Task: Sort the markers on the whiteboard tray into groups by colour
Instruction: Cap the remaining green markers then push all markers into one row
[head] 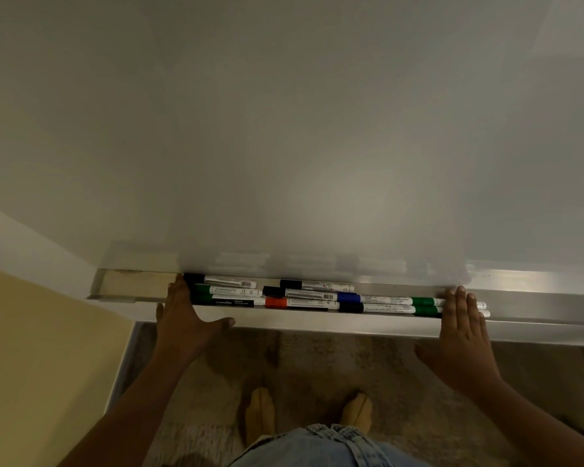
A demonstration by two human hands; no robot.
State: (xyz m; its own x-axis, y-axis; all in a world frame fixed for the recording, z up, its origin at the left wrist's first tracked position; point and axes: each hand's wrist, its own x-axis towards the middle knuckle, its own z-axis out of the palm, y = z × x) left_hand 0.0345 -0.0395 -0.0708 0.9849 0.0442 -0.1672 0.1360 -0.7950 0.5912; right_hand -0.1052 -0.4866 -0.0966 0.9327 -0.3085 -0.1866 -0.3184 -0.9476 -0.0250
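Metal tray, slim cylindrical markers, flat hands.

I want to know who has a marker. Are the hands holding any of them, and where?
No marker is held. The left hand and right hand lie flat and open at the two ends of the markers in the tray.

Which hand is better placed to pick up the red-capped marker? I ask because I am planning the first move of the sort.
Left, probably. The red-capped white marker lies in the front row of the metal whiteboard tray, nearer the left hand than the right hand. Both hands are open, at the ends of the pile.
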